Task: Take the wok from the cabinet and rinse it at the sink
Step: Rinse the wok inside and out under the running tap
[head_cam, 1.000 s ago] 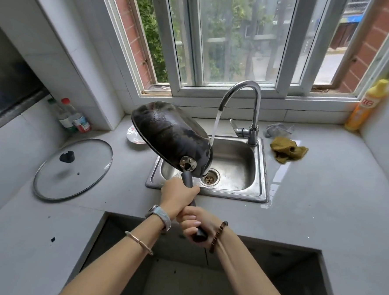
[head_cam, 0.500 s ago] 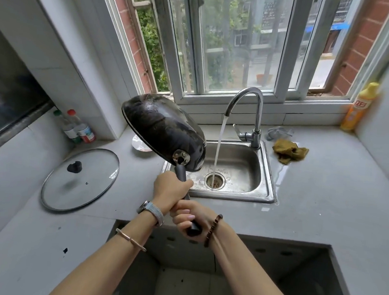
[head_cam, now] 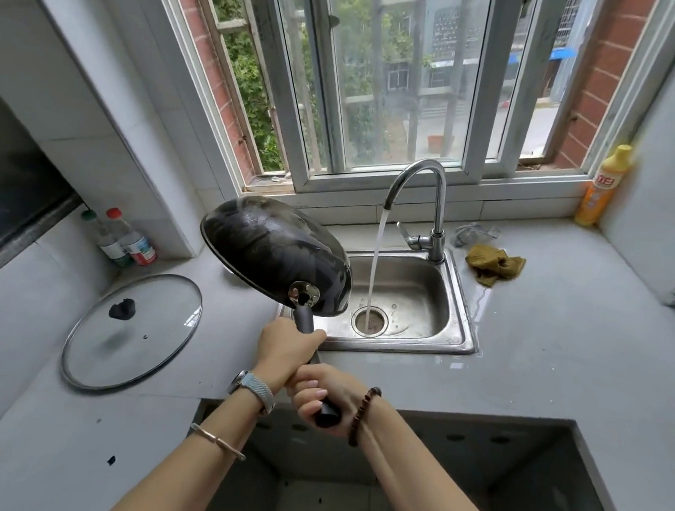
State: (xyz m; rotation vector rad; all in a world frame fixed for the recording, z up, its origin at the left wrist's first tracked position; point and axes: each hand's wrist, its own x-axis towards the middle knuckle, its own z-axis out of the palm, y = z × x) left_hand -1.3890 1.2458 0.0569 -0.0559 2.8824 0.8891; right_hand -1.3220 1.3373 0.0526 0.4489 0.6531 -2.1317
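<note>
Your black wok (head_cam: 273, 251) hangs tilted on edge, wet underside facing you, handle pointing down, over the left rim of the sink (head_cam: 401, 344), just beside the running water (head_cam: 375, 265).

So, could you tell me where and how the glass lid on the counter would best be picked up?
Probably by the black knob at its centre, pinched from straight above. The glass lid lies flat on the counter with its rim down all round, so the edge offers little to grip, while the knob stands up clear.
</note>
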